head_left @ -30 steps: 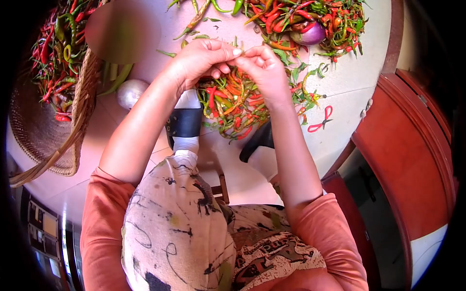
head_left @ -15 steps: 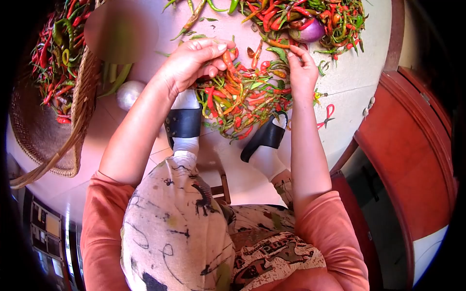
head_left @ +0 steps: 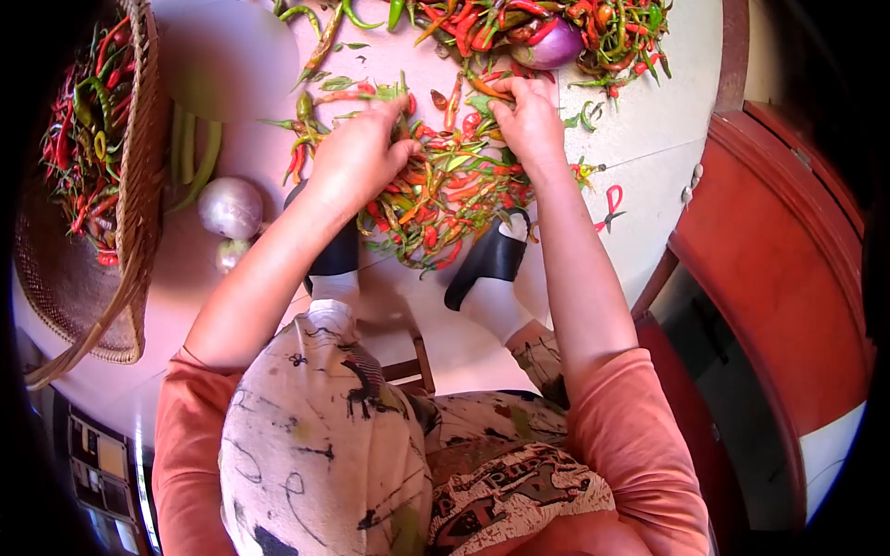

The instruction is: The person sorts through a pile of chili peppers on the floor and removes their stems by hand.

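Red, orange and green chili peppers [head_left: 445, 199] lie spread on the floor between the feet. Over the left edge of this spread is my left hand [head_left: 366, 148], palm down, fingers bent and apart, its fingertips partly hidden among peppers. My right hand [head_left: 528, 116] is at the upper right of the spread, thumb and index finger closed at the end of an orange-green pepper [head_left: 487, 88]. A larger heap of chilies [head_left: 482, 23] with a purple eggplant [head_left: 549, 44] lies just beyond my right hand.
At the left stands a woven basket [head_left: 139, 185] with a handle, holding more chilies. Beside it are a pale purple round vegetable [head_left: 230, 208] and long green vegetables [head_left: 199, 162]. Red-handled scissors [head_left: 610, 209] lie at the right, near red wooden furniture [head_left: 769, 232].
My left hand has moved down and right, off the pepper it held, onto the spread. My right hand went from near the left one to the larger heap's edge. The view has shifted slightly.
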Demonstrator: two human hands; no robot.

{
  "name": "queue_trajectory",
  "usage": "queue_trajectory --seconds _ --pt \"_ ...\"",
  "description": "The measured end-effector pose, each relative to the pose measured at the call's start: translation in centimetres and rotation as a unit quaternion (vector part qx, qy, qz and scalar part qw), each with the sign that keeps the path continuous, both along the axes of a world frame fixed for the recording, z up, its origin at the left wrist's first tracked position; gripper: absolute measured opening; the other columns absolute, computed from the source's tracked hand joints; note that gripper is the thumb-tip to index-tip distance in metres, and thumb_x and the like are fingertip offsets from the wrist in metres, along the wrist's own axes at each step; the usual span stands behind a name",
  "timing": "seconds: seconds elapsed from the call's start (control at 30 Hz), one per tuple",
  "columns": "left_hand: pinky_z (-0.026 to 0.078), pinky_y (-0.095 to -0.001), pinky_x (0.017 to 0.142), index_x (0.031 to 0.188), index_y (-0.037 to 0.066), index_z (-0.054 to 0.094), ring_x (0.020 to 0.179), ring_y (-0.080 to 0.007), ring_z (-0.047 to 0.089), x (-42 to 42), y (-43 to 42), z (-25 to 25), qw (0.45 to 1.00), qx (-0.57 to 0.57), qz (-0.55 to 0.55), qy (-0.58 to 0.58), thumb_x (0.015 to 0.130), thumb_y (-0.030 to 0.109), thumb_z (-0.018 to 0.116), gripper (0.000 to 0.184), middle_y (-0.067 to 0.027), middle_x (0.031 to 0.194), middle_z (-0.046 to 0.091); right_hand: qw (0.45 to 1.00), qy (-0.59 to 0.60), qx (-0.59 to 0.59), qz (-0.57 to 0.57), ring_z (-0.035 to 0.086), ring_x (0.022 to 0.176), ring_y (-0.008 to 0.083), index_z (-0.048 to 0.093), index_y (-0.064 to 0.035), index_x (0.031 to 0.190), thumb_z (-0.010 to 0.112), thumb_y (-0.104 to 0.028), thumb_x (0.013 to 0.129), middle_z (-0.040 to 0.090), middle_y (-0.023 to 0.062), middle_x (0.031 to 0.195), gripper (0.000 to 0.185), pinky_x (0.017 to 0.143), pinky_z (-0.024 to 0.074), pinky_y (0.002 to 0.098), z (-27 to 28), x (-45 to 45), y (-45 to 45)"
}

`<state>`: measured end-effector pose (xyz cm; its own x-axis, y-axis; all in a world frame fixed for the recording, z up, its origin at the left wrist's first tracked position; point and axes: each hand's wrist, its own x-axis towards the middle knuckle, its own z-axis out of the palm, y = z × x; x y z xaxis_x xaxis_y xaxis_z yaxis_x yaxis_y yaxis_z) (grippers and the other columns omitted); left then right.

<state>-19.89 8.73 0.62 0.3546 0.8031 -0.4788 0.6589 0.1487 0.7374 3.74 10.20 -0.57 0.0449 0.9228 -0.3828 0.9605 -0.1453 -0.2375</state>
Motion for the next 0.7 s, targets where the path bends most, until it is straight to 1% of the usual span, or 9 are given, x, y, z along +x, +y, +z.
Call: queue_trajectory --seconds 0.1,0.17,0.27,0.37,0.43,0.5,0.57,0.63,0.7 --pt "0.049 -0.0413 0.07 0.118 0.006 0.053 0.079 -0.0326 0.063 0.3 1.0 2.2 0.995 -0.077 0.062 -0.019 0.078 0.028 0.067 0.048 -0.0156 0.08 0.064 0.997 0.043 -0.047 -0.041 0.06 0.088 0.0297 0.061 -0.0145 0.098 0.068 -0.023 0.076 0.057 0.0106 0.101 0.025 0.076 0.0487 0.0405 -0.3 0.5 -0.4" --pt "0.049 -0.0395 0.067 0.113 0.004 0.056 0.074 -0.0312 0.063 0.5 0.5 0.8 0.995 -0.053 0.068 -0.043 0.078 0.028 0.068 0.044 -0.0148 0.075 0.063 0.996 0.025 -0.075 -0.04 0.061 0.088 0.0294 0.06 -0.0133 0.097 0.068 -0.023 0.075 0.058 0.0107 0.1 0.025 0.076 0.0487 0.0406 -0.3 0.8 -0.6" --pt "0.05 -0.0335 0.066 0.101 0.001 0.062 0.069 -0.0215 0.063 1.2 0.1 0.0 0.98 -0.125 0.087 -0.128 0.081 0.026 0.067 0.032 -0.0113 0.073 0.063 0.998 0.012 -0.058 -0.011 0.061 0.085 0.0299 0.058 -0.0117 0.093 0.068 -0.023 0.075 0.059 0.0112 0.095 0.023 0.073 0.0491 0.0406 0.2 0.4 -1.2" --pt "0.05 -0.0309 0.064 0.101 0.0 0.062 0.066 -0.0155 0.061 1.8 -0.1 0.4 0.955 -0.181 0.113 -0.205 0.083 0.023 0.066 0.029 -0.0078 0.073 0.063 0.998 0.039 -0.053 -0.024 0.062 0.082 0.0299 0.058 -0.0109 0.091 0.068 -0.022 0.075 0.059 0.0107 0.093 0.021 0.071 0.0491 0.0403 0.4 0.4 -1.4" --pt "0.05 -0.0264 0.06 0.1 0.0 0.063 0.063 -0.0102 0.06 2.2 -0.4 -0.3 0.956 -0.135 0.108 -0.238 0.085 0.019 0.064 0.024 -0.0046 0.075 0.064 0.999 0.031 -0.032 -0.021 0.062 0.079 0.0292 0.059 -0.0111 0.092 0.067 -0.021 0.076 0.061 0.0097 0.093 0.02 0.069 0.0491 0.0398 1.1 0.4 -1.8" --pt "0.048 -0.0208 0.059 0.102 0.001 0.062 0.063 -0.0074 0.058 2.2 -0.6 -0.3 0.885 -0.362 0.142 -0.255 0.087 0.019 0.062 0.023 -0.004 0.075 0.063 0.993 0.089 0.056 -0.061 0.061 0.081 0.0271 0.06 -0.008 0.095 0.066 -0.015 0.078 0.062 0.0102 0.096 0.02 0.071 0.0483 0.0343 2.4 0.2 -2.1" --pt "0.047 -0.0187 0.059 0.103 0.001 0.062 0.065 -0.006 0.057 2.2 -0.9 -0.1 0.861 -0.38 0.168 -0.294 0.088 0.019 0.061 0.023 -0.0028 0.077 0.063 0.992 0.084 0.056 -0.079 0.061 0.077 0.0248 0.062 -0.007 0.096 0.065 -0.014 0.08 0.063 0.0099 0.096 0.018 0.069 0.0483 0.0321 4.5 -1.2 -2.6" --pt "0.046 -0.0167 0.06 0.104 0.002 0.061 0.066 -0.0046 0.056 2.5 -1.2 0.2 0.834 -0.398 0.186 -0.335 0.089 0.019 0.06 0.023 -0.0017 0.078 0.062 0.966 0.206 -0.052 -0.146 0.061 0.08 0.0308 0.06 -0.0081 0.094 0.064 -0.018 0.079 0.063 0.0117 0.091 0.018 0.071 0.0486 0.0396 5.9 -3.3 -3.8" --pt "0.046 -0.0163 0.06 0.103 0.002 0.059 0.069 -0.0041 0.056 3.0 -1.4 0.1 0.766 -0.419 0.266 -0.409 0.091 0.021 0.058 0.023 -0.001 0.08 0.062 0.974 0.218 -0.039 -0.038 0.062 0.079 0.0296 0.061 -0.0075 0.093 0.063 -0.018 0.08 0.063 0.0126 0.088 0.017 0.069 0.0491 0.0381 6.1 -5.2 -5.2"
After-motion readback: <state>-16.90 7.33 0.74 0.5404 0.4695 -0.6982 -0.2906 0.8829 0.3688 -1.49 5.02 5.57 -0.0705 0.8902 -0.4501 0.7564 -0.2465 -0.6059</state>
